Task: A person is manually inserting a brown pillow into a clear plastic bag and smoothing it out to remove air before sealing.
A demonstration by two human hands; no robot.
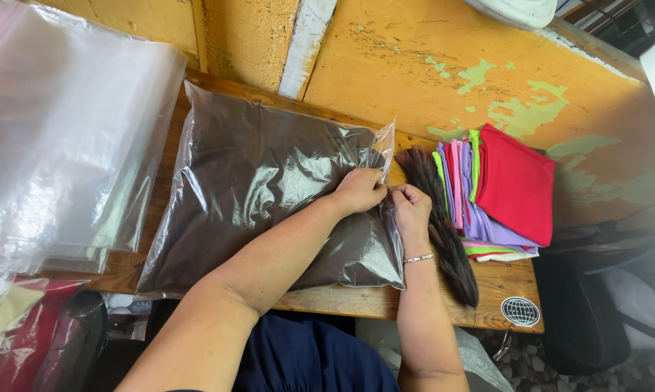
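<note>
A clear plastic bag [255, 189] filled with dark brown cloth lies flat on a wooden bench [342, 301]. My left hand [359, 191] and my right hand [409, 208] meet at the bag's right edge, both pinching the plastic opening with closed fingers. A thin bracelet circles my right wrist. Just right of my hands lies a dark brush-like bundle of fibres [444, 232].
A stack of folded cloths [502, 190], red on top with purple, pink and green layers, sits at the bench's right end. Empty clear plastic bags [59, 138] are piled at left. A yellow chipped wall [444, 65] stands behind. Bagged cloths [22, 334] lie lower left.
</note>
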